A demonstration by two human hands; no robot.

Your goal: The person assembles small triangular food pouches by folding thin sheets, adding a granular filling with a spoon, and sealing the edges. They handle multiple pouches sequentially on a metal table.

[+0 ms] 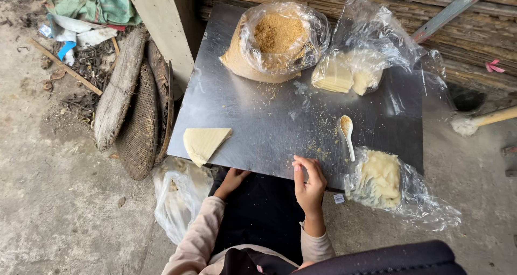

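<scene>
Both hands at near edge of steel surface (258, 119).
Right hand (308, 184) rests on edge, fingers loosely curled, empty, near spoon (346, 135); left hand (231, 181) below edge, fingers hidden, state unclear.

Lighting: soft, even daylight, overcast in character; shadows faint and diffuse. Glare: a dull sheen on the metal tabletop (258, 113); bright highlights on the clear plastic bags (377, 27). Focus: sharp at centre, no motion blur. Distortion: wide-angle stretch towards the corners. Exposure: balanced, colours muted.
</scene>
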